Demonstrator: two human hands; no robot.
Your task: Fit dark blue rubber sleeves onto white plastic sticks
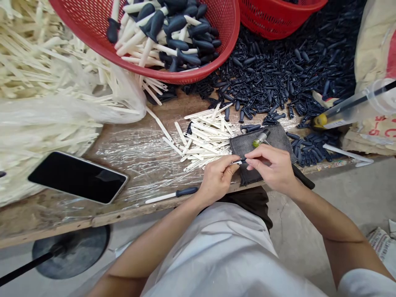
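Note:
Over a dark grey cloth pad (280,138) near the table's front edge, my two hands meet with their fingertips close together. My left hand (218,177) is closed on a white plastic strip (236,162), which my fingers mostly cover. A small dark piece (242,160) shows at its end between the hands. My right hand (274,167) is pinched at that dark piece; its grip is partly hidden. A small metal and yellow-green tool (260,138) lies on the pad just beyond my right fingers. Loose white strips (207,136) are piled left of the pad.
A red basket (185,76) holds white pieces with dark handles. Dark handle parts (266,70) heap behind the pad. A phone (77,177) and one white piece with a dark handle (186,191) lie left. A clear container (352,105) stands right.

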